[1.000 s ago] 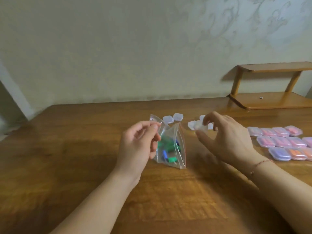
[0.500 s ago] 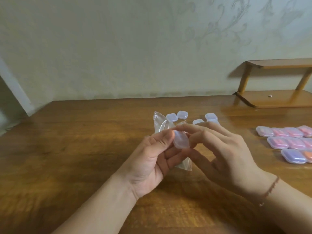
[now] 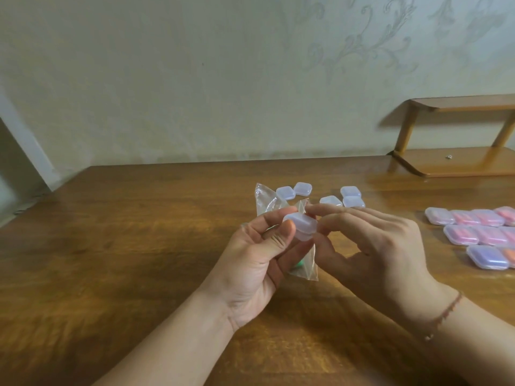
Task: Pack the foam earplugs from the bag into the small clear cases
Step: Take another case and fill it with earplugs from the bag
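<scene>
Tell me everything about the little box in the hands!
The case is a small, square, see-through plastic box with rounded corners and a faint bluish tint. It looks shut, and nothing can be seen inside. It is held up above the table, tilted a little, in front of the bag. The left hand pinches it on one side, thumb against it; the fingertips of the right hand grip the other side.

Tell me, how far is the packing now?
Done: filled cases lie in rows at right. In hand: both hands, left and right, hold one clear case. Left: five empty cases behind, earplugs in the bag.
</scene>
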